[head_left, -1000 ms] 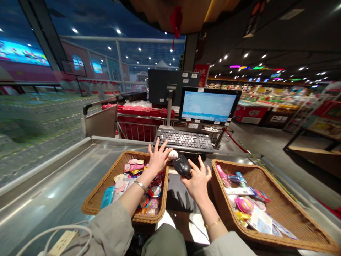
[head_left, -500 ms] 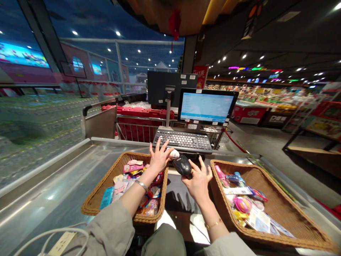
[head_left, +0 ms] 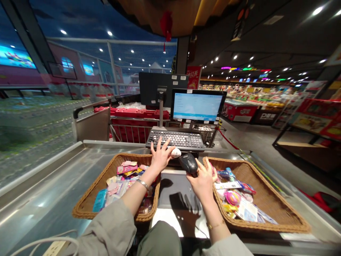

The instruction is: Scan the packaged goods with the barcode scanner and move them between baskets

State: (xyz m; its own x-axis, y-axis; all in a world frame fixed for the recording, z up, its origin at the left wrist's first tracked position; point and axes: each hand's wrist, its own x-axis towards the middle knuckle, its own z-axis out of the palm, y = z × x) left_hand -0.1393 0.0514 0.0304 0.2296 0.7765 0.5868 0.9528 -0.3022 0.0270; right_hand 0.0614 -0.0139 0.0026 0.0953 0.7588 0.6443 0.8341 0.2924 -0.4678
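Note:
My left hand (head_left: 159, 157) pinches a small white egg-shaped item (head_left: 176, 153) between thumb and forefinger, its other fingers fanned out, just in front of the keyboard (head_left: 176, 139). My right hand (head_left: 204, 179) grips a black handheld barcode scanner (head_left: 189, 163), whose head points up toward the white item, a few centimetres from it. Both hands hover between two wicker baskets. The left basket (head_left: 87, 201) and the right basket (head_left: 269, 202) each hold several small colourful packets and toys.
A lit checkout screen (head_left: 197, 106) and a second monitor's back (head_left: 160, 85) stand behind the keyboard. A steel counter (head_left: 53, 185) runs to the left. Red shopping baskets (head_left: 133, 113) sit behind a rail. A white power strip (head_left: 53, 249) lies at lower left.
Both hands hold much the same pose; the white item and scanner stay close together. The camera has turned right, so everything sits further left in the picture.

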